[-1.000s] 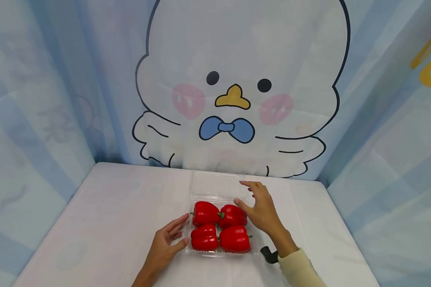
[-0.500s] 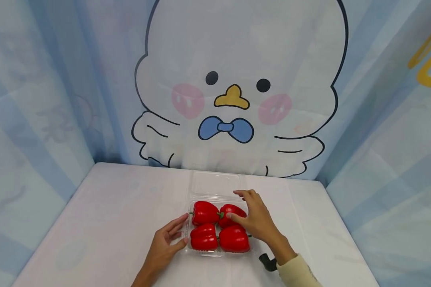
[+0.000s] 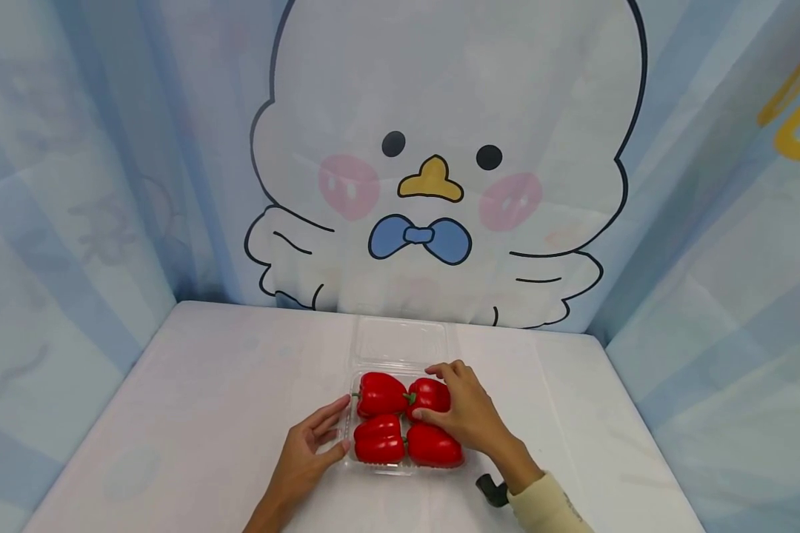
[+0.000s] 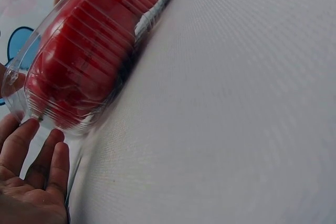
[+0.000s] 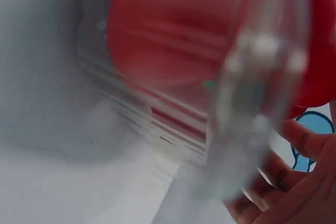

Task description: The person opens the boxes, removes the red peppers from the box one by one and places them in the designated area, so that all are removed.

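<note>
A white worktop (image 3: 227, 385) carries a clear plastic box (image 3: 349, 437) with its lid (image 3: 400, 342) folded back flat behind it. Four red peppers (image 3: 380, 438) fill the box in two rows. The right hand (image 3: 470, 414) curls its fingers over the far right pepper (image 3: 430, 393), seemingly gripping it, so the step looks like a grasp just being made; a lift straight up would clear the box wall. The left hand (image 3: 303, 455) rests with relaxed, straight fingers against the box's left side, steadying it. The left wrist view shows those fingertips (image 4: 23, 140) touching the ribbed box corner (image 4: 31, 114), which the head view cannot resolve. The right wrist view is blurred.
</note>
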The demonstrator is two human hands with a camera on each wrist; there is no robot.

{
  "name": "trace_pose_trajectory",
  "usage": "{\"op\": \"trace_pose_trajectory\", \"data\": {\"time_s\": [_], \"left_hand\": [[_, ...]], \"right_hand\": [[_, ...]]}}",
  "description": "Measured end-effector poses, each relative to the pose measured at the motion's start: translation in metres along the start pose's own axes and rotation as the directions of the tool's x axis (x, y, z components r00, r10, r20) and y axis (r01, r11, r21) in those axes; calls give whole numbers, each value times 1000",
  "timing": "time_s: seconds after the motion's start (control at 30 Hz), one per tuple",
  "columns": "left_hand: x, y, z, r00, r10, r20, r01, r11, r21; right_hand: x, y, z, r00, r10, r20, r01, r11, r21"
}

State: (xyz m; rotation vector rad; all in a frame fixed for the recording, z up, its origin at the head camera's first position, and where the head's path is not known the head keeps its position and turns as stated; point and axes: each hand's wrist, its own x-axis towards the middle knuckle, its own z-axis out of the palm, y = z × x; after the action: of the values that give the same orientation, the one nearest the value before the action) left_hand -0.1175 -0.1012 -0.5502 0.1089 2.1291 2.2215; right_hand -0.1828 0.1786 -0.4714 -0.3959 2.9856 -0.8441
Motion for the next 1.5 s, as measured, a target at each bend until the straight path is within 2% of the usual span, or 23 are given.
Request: {"op": "trace_pose_trajectory", "data": {"time_s": [0.43, 0.83, 1.5], "left_hand": [[1, -2, -1, 1000, 19, -3, -19, 1000, -5], [0, -1, 0, 1000, -2, -13, 2, 1000, -10], [0, -1, -1, 1000, 8, -8, -8, 1000, -1]], "right_hand": [[4, -6, 4, 999, 26, 39, -24, 998, -52], [6, -6, 7, 998, 53, 41, -54, 998, 25], [2, -3, 2, 997, 69, -39, -63, 990, 128]]}}
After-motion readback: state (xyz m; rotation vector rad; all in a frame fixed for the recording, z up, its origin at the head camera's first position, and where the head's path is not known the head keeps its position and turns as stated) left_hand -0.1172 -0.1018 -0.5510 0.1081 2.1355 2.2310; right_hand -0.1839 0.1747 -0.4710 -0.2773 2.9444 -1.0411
